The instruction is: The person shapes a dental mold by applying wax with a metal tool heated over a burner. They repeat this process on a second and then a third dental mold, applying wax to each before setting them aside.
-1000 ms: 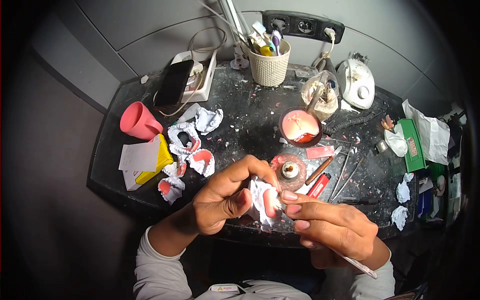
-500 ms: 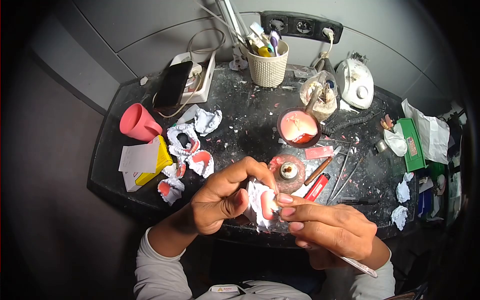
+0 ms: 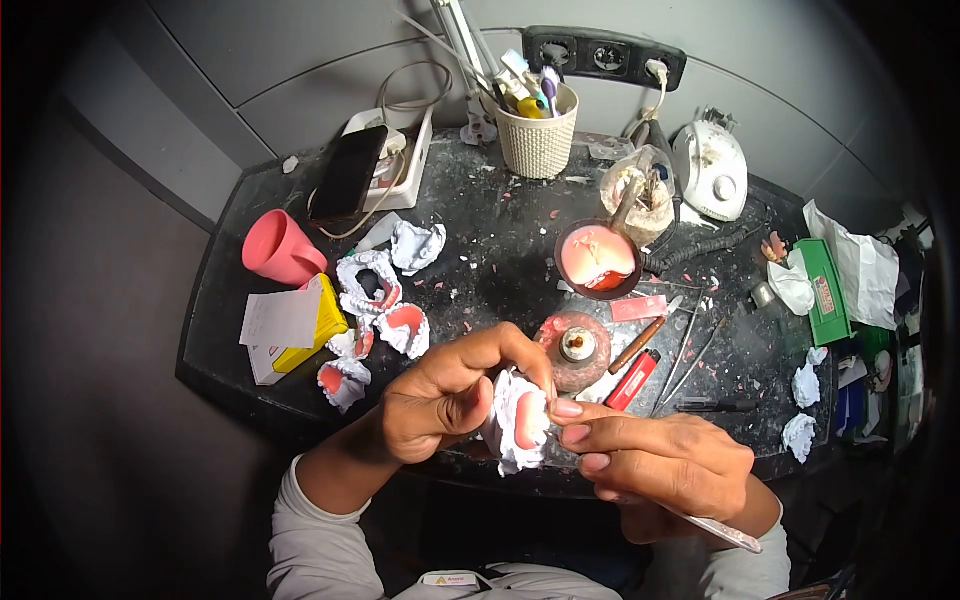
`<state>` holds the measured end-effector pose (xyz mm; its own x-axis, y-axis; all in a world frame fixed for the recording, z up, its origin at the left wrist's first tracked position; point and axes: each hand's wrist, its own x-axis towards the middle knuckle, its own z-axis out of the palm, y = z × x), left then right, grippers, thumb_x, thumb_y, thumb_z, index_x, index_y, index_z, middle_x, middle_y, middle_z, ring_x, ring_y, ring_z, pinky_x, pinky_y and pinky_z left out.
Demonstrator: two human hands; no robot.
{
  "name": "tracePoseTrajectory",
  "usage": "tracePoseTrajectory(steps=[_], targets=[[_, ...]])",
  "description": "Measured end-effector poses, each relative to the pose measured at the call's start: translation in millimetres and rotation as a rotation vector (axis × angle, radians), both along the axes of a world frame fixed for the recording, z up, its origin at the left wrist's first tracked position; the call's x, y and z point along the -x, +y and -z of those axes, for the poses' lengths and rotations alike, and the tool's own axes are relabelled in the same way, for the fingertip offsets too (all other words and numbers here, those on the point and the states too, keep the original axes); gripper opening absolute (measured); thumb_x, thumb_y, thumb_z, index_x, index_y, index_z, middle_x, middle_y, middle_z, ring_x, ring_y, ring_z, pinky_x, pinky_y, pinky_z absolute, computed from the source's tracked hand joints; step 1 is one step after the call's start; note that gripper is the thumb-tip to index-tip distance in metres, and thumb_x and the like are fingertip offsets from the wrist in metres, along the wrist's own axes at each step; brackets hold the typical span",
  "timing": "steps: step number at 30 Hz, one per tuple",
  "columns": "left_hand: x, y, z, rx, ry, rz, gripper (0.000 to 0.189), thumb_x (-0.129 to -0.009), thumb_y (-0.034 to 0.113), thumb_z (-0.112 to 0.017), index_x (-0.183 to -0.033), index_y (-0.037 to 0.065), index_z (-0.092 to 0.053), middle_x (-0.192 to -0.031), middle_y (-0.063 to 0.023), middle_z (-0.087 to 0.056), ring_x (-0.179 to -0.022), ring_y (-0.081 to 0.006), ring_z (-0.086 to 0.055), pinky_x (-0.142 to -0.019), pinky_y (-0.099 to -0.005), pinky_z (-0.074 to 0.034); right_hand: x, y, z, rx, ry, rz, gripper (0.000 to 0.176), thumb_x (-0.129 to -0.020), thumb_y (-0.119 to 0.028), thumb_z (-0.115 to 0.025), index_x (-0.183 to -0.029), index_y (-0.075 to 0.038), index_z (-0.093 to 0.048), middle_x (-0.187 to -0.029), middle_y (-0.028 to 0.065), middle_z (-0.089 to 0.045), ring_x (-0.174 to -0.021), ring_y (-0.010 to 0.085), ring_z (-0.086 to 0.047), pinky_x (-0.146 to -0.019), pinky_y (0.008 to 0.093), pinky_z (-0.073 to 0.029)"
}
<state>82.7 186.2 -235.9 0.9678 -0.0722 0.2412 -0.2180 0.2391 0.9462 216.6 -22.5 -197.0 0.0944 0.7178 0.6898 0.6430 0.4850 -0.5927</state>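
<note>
My left hand [image 3: 440, 400] is closed around a white plaster dental cast [image 3: 508, 445] with a curved band of pink wax [image 3: 527, 420] on it. The cast is held up in front of the bench edge. Pinched in my right hand [image 3: 675, 460] is a metal hand instrument [image 3: 735, 537], whose flat handle end sticks out below the palm. Its working tip is hidden by the fingertips, which meet the cast's right edge beside my left index finger. Just beyond the hands stands a glass spirit burner [image 3: 577, 365].
A pan of pink wax [image 3: 597, 258], a red lighter [image 3: 634, 378], and a brown-handled knife [image 3: 638, 343] lie near the burner. More plaster casts [image 3: 405, 328], a pink mug [image 3: 280, 246] and a yellow box [image 3: 325, 320] sit left. A green box [image 3: 822, 290] stands right.
The cast has turned slightly and shifted a little left and down, so more of its white lower edge shows. Both hands keep their grip.
</note>
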Motion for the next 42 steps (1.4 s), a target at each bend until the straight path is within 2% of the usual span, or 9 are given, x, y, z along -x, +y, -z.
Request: tracePoseTrajectory(steps=[7, 20, 23, 25, 27, 30, 33, 39, 42], targets=[[0, 0, 0, 0.036, -0.003, 0.0, 0.056, -0.106, 0.048, -0.043, -0.116, -0.005, -0.058, -0.112, -0.0108, -0.058, -0.112, -0.0187, -0.054, -0.103, -0.0325, -0.036, 6, -1, -3, 0.02, 0.122, 0.061, 0.01, -0.085, 0.002, -0.073, -0.094, 0.003, -0.068, -0.099, 0.0194, -0.073, -0.098, 0.0367, -0.074, -0.077, 0.041, -0.064], [1, -1, 2, 0.04, 0.021, 0.012, 0.058, -0.106, 0.049, -0.041, -0.118, -0.005, -0.057, -0.114, -0.011, -0.057, -0.114, -0.0187, -0.052, -0.104, -0.0325, -0.035, 4, 4, -2, 0.037, 0.048, 0.054, 0.011, -0.085, -0.002, -0.075, -0.094, 0.002, -0.069, -0.095, 0.0186, -0.074, -0.095, 0.0342, -0.075, -0.075, 0.0387, -0.064], [0, -3, 1, 0.109, 0.027, 0.021, 0.054, -0.104, 0.047, -0.048, -0.12, -0.004, -0.054, -0.112, -0.0111, -0.057, -0.109, -0.0172, -0.054, -0.099, -0.0314, -0.039, -1, -1, -2, 0.002, -0.018, 0.1, 0.009, -0.095, -0.006, -0.066, -0.098, 0.002, -0.063, -0.098, 0.0219, -0.072, -0.095, 0.0357, -0.075, -0.077, 0.0401, -0.064], [1, -7, 0, 0.043, -0.076, -0.138, 0.047, -0.1, 0.038, -0.061, -0.12, -0.003, -0.05, -0.111, -0.0133, -0.057, -0.102, -0.0164, -0.057, -0.093, -0.0305, -0.043, -6, -4, 1, -0.039, 0.028, 0.149, 0.023, -0.092, 0.001, -0.068, -0.113, 0.006, -0.058, -0.113, 0.0247, -0.07, -0.108, 0.0402, -0.07, -0.081, 0.0384, -0.061], [-5, -14, 6, -0.16, -0.324, -0.401, 0.043, -0.09, 0.012, -0.075, -0.12, -0.002, -0.047, -0.108, -0.0177, -0.058, -0.098, -0.0192, -0.059, -0.089, -0.0314, -0.047, -2, 5, 18, -0.267, 0.28, 0.164, 0.018, -0.104, -0.014, -0.052, -0.107, 0.004, -0.054, -0.109, 0.0319, -0.069, -0.105, 0.0441, -0.07, -0.087, 0.0424, -0.058], [-6, -22, 17, -0.16, -0.377, -0.552, 0.045, -0.087, 0.004, -0.076, -0.121, -0.002, -0.047, -0.106, -0.0177, -0.059, -0.094, -0.0194, -0.059, -0.087, -0.0305, -0.048, -7, -2, 17, -0.224, 0.279, 0.184, 0.018, -0.1, -0.009, -0.061, -0.112, 0.002, -0.056, -0.108, 0.029, -0.071, -0.103, 0.0418, -0.071, -0.087, 0.0426, -0.058], [-7, -21, 20, -0.513, -0.576, -0.671, 0.05, -0.083, 0.0, -0.079, -0.121, -0.002, -0.047, -0.103, -0.0177, -0.061, -0.091, -0.0216, -0.063, -0.082, -0.031, -0.052, -3, -6, 3, -0.035, -0.082, 0.27, 0.04, -0.082, 0.003, -0.077, -0.12, -0.001, -0.063, -0.114, 0.0214, -0.07, -0.106, 0.0384, -0.071, -0.08, 0.0396, -0.062], [-9, -22, 31, -0.685, -0.638, -0.704, 0.059, -0.076, 0.0, -0.086, -0.118, -0.002, -0.046, -0.097, -0.0169, -0.062, -0.09, -0.0299, -0.074, -0.072, -0.034, -0.059, 2, 3, 9, -0.082, -0.175, 0.186, 0.041, -0.078, 0.003, -0.081, -0.115, 0.007, -0.065, -0.117, 0.0257, -0.068, -0.105, 0.0373, -0.071, -0.079, 0.0384, -0.063], [-8, -23, 37, -0.636, -0.654, -0.673, 0.057, -0.077, -0.005, -0.083, -0.119, -0.005, -0.045, -0.101, -0.0162, -0.059, -0.097, -0.0334, -0.072, -0.08, -0.039, -0.06, 3, 7, 11, -0.103, -0.181, 0.18, 0.034, -0.079, 0.004, -0.08, -0.109, 0.011, -0.067, -0.113, 0.0269, -0.069, -0.103, 0.0371, -0.072, -0.079, 0.0383, -0.064]])
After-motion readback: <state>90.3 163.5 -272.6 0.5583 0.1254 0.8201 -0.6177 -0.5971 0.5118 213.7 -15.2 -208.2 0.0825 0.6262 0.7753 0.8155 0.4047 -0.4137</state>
